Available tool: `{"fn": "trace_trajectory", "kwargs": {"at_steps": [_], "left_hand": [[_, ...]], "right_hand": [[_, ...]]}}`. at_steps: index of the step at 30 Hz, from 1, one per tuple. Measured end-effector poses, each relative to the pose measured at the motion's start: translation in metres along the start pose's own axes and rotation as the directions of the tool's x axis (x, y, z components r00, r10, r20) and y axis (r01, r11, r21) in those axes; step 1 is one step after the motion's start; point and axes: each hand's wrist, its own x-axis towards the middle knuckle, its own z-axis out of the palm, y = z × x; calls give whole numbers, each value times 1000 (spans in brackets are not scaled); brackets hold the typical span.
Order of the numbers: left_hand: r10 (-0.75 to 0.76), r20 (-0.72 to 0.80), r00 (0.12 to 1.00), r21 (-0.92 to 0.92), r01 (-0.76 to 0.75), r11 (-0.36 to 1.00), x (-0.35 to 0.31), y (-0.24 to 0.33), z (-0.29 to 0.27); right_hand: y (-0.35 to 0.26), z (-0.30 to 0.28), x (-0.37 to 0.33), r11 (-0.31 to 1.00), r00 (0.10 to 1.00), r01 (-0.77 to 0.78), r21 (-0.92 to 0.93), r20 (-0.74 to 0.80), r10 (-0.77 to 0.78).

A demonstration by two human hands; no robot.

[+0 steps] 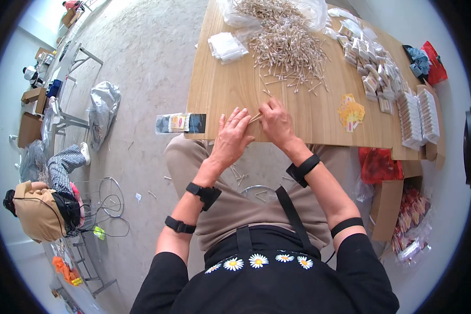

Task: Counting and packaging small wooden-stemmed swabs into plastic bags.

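Observation:
At the near edge of the wooden table, a few cotton swabs (255, 118) span the gap between my hands. My right hand (277, 123) is closed, pinching one end of them. My left hand (231, 135) curves over the other end, its palm side hidden. Left of it, a clear and black packet (195, 123) with a row of swabs and a label (179, 123) overhangs the table's left edge. Beyond my hands lies a big heap of loose cotton swabs (288, 49), a few scattered toward me.
On the wooden table (309, 120) lie white plastic bags (227, 47), yellow-orange cards (351, 112), many filled packs (374, 68) and stacked swab packs (411, 118). An open cardboard box (387, 209) stands below right. Another person (42, 209) sits at far left.

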Motion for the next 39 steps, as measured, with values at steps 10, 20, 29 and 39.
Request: {"fn": "trace_trajectory", "kwargs": {"at_steps": [10, 20, 29, 39], "left_hand": [[-126, -66, 990, 290, 139, 947, -22, 15, 27], [-149, -119, 982, 348, 182, 920, -3, 16, 36], [1, -129, 992, 264, 34, 964, 11, 15, 44], [-32, -112, 993, 306, 66, 950, 15, 18, 46]], "right_hand": [[-9, -9, -3, 995, 996, -47, 88, -69, 53], [-16, 1, -17, 993, 999, -44, 111, 1, 44], [-28, 7, -21, 965, 968, -250, 76, 12, 250], [7, 4, 16, 948, 955, -296, -117, -31, 294]]}}
